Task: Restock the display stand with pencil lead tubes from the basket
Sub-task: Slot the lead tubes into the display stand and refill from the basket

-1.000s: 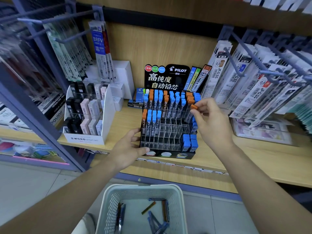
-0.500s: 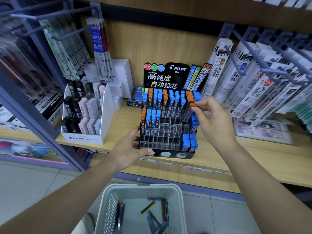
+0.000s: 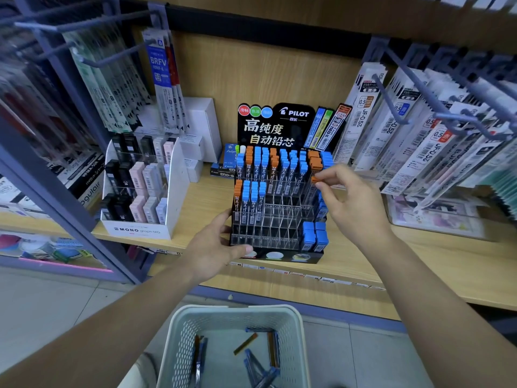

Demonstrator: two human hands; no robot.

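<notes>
Orange-capped tube [image 3: 315,179] sinks lower into the display stand [image 3: 279,228], right hand [image 3: 349,203] pinching it: nearly seated. Left hand [image 3: 215,247] keeps gripping the stand.

Display stand [image 3: 291,119]: "PILOT", "高纯度 自动铅芯"
White box, left of centre [image 3: 137,230]: "MONO graph MG"
Hanging pack, upper left [image 3: 158,61]: "BRFV"
Hanging pack, right [image 3: 363,116]: "JF-0.5"
</notes>
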